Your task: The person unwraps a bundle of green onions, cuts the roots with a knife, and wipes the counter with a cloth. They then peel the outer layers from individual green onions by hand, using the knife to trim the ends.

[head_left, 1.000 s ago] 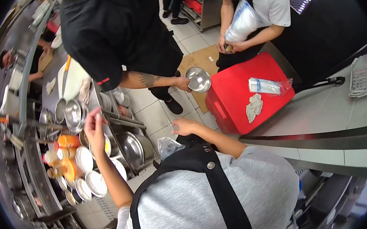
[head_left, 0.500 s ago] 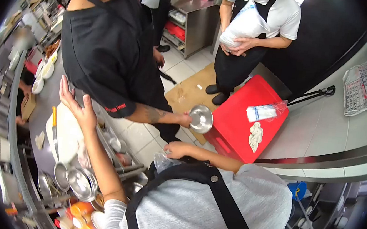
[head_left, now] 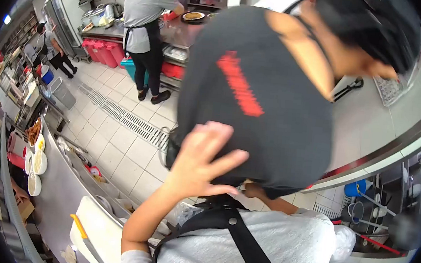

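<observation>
My left hand (head_left: 204,161) is raised in front of me with its fingers spread and holds nothing. It overlaps the lower back of a co-worker in a black shirt (head_left: 280,132) with red lettering, who bends over close before me. Low at my waist, my right hand (head_left: 253,189) is in shadow beside that person's clothing, its fingers largely hidden. Crumpled clear plastic (head_left: 179,212) shows at the edge of my black apron (head_left: 203,211).
On the steel counter (head_left: 58,188) to my left lie a white cutting board (head_left: 104,230) and a yellow-handled knife (head_left: 80,226). White food bowls (head_left: 39,162) stand farther along. Another co-worker (head_left: 150,16) works at the back. A blue bucket (head_left: 358,188) is at right.
The view has swung, showing more floor and the back of the kitchen. The black-shirted co-worker has bent across in front, hiding the red container. My left hand now appears over that person's back.
</observation>
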Tool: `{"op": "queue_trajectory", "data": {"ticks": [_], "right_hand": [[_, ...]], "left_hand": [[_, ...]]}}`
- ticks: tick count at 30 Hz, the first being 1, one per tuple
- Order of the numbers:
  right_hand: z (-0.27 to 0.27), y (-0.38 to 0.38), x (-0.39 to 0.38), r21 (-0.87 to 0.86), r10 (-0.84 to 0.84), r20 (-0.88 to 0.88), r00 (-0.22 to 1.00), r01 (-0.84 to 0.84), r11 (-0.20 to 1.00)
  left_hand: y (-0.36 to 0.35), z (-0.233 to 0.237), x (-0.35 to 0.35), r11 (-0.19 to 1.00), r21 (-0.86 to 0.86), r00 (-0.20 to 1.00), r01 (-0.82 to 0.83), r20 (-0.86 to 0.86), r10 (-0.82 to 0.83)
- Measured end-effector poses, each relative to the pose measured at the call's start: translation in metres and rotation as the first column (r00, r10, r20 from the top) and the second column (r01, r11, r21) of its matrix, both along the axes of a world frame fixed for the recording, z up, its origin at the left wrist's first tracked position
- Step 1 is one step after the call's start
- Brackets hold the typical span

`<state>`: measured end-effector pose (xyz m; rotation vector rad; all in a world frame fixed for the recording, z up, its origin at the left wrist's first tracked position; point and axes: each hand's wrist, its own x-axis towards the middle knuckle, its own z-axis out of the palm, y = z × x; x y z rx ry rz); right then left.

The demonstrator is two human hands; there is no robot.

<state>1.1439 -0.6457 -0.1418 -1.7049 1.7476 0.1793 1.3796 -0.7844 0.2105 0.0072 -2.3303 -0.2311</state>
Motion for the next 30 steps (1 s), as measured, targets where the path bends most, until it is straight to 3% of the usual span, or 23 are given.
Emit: {"op": "queue_trajectory", "data": {"ticks": [1,4,10,14,16,19,21,23,25,27,30], "right_hand": [[-0.005,0.004,-0.005,0.054,-0.064,-0.035,0.997,0.066,0.996],[-0.014,-0.004,-0.006,0.162,-0.176,-0.106,0.979,0.191,0.968],[-0.045,-0.106,0.015,0.236,-0.238,-0.132,0.962,0.264,0.935],[-0.073,-0.226,0.034,0.250,-0.182,-0.095,0.979,0.201,0.947],[-0.080,-0.294,0.050,0.246,-0.126,-0.067,0.990,0.139,0.959],[-0.087,-0.398,0.083,0.219,-0.088,-0.001,0.996,0.086,0.972],[-0.086,-0.471,0.113,0.184,-0.092,0.060,0.994,0.080,0.980],[-0.086,-0.537,0.146,0.159,-0.104,0.133,0.986,0.082,0.984],[-0.087,-0.594,0.179,0.149,-0.114,0.201,0.973,0.085,0.985],[-0.092,-0.644,0.209,0.152,-0.115,0.242,0.963,0.080,0.985],[-0.116,-0.702,0.241,0.184,-0.084,0.242,0.967,0.039,0.982]], "left_hand": [[-0.006,0.007,0.001,0.995,-0.035,0.992,0.088,0.091,-0.085],[-0.036,-0.006,0.014,0.974,0.115,0.976,0.195,0.075,-0.204],[-0.143,-0.065,0.062,0.968,0.242,0.991,0.070,0.096,-0.095],[-0.236,-0.095,0.105,0.948,0.318,0.994,0.003,0.099,-0.037],[-0.288,-0.113,0.138,0.912,0.395,0.988,-0.112,0.138,0.062],[-0.347,-0.136,0.207,0.784,0.508,0.932,-0.356,0.255,0.258],[-0.374,-0.145,0.257,0.662,0.571,0.866,-0.486,0.209,0.455],[-0.394,-0.166,0.309,0.420,0.715,0.753,-0.559,0.226,0.619],[-0.409,-0.191,0.359,0.219,0.725,0.583,-0.653,0.297,0.756],[-0.417,-0.224,0.407,0.014,0.763,0.453,-0.647,0.369,0.811],[-0.438,-0.294,0.474,-0.168,0.795,0.300,-0.583,0.403,0.865]]}}
